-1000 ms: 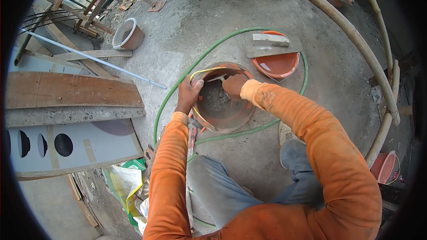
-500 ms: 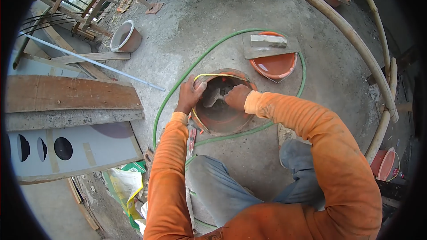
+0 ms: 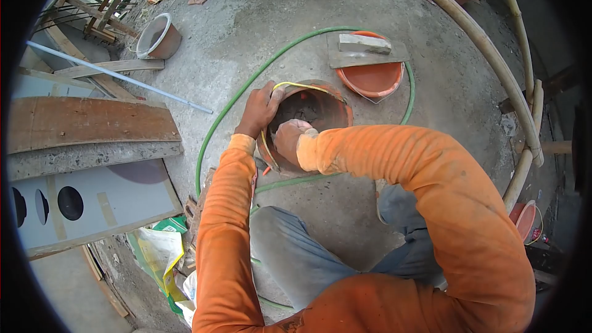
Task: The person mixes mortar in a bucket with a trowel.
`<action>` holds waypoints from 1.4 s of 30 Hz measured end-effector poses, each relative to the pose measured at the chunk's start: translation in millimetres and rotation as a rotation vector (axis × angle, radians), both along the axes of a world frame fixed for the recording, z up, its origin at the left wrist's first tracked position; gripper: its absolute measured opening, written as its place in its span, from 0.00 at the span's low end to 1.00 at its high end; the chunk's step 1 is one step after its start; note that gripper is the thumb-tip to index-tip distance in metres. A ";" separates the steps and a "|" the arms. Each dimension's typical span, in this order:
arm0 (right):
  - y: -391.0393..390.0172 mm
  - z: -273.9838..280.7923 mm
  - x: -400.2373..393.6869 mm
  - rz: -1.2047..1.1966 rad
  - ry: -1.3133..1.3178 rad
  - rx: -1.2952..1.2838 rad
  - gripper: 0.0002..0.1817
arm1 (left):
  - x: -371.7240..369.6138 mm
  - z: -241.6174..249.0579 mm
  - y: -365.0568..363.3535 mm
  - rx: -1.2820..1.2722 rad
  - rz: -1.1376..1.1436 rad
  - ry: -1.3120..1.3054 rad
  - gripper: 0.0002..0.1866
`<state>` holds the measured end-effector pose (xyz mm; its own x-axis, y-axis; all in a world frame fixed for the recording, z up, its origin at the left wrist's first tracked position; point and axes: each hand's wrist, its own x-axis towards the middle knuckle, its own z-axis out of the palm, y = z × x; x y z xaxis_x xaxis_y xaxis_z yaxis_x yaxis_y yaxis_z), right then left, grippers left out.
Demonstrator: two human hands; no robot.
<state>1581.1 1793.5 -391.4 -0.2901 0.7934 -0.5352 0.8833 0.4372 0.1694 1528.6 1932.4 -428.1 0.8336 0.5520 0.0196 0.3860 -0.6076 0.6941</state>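
A mortar-smeared orange bucket with a yellow handle cord stands on the floor in front of my knees. My left hand is closed over the left side of its rim. My right hand is down inside the bucket's near left part, its fingers wrapped round the grip of a trowel. The trowel's blade is mostly hidden by the hand. Some grey, mortar-like material shows in the bucket.
A second orange bucket has a flat float lying across it. A green hose loops round both buckets. Boards and a holed panel lie left. Bamboo poles curve along the right. A pail stands upper left.
My right hand has moved left and nearer to me inside the bucket, and the trowel blade has gone mostly out of sight. My left hand stays on the rim. The view has shifted slightly.
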 end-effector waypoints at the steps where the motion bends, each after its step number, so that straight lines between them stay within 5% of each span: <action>1: 6.0 5.9 -7.4 0.023 -0.006 -0.180 0.17 | 3.1 -0.3 -2.3 0.000 0.001 0.000 0.17; 7: -16.9 5.0 -25.6 -0.042 -0.139 -0.052 0.19 | -3.3 2.6 -25.2 0.053 -0.044 -0.003 0.19; 10: -15.4 -13.3 -10.1 -0.050 -0.014 -0.147 0.15 | -25.6 -5.5 -27.1 0.010 0.081 -0.073 0.18; 12: -29.5 -37.3 38.7 0.042 0.160 0.074 0.11 | -44.1 -6.5 -29.2 -0.079 0.237 -0.134 0.18; 14: -44.2 -46.8 65.7 -0.275 0.265 -0.002 0.20 | -60.3 -15.9 -28.9 -0.065 0.290 -0.177 0.17; 18: -43.6 -40.2 74.4 -0.481 0.272 -0.277 0.26 | -68.9 -9.4 -41.7 -0.183 0.412 -0.225 0.18; 23: -23.8 -0.2 52.9 -0.450 0.426 -0.052 0.17 | -61.5 -29.4 -32.6 -0.046 0.347 -0.239 0.18; 27: -37.5 -5.9 -5.3 -0.205 0.207 -0.015 0.10 | -36.9 -17.4 -43.8 -0.118 0.269 -0.194 0.18; 28: -42.7 -15.3 -15.2 -0.200 0.131 -0.048 0.17 | -27.1 -12.7 -50.2 -0.139 0.227 -0.200 0.18; 33: -74.5 -27.5 -24.7 -0.090 -0.276 0.039 0.19 | -9.0 -8.9 -55.6 -0.105 0.181 -0.119 0.18; 35: -62.0 -34.6 2.9 -0.182 -0.019 -0.181 0.18 | -15.9 -9.4 -43.6 -0.090 0.249 -0.119 0.18; 42: -40.4 -23.0 76.6 -0.454 0.389 -0.077 0.14 | -74.7 -32.5 -32.7 -0.167 0.431 -0.294 0.16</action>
<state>1657.7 1753.1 -414.5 -0.1178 0.8469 -0.5186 0.9752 0.0002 -0.2212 1453.8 1899.7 -460.6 0.5039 0.8579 0.1002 0.3512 -0.3094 0.8837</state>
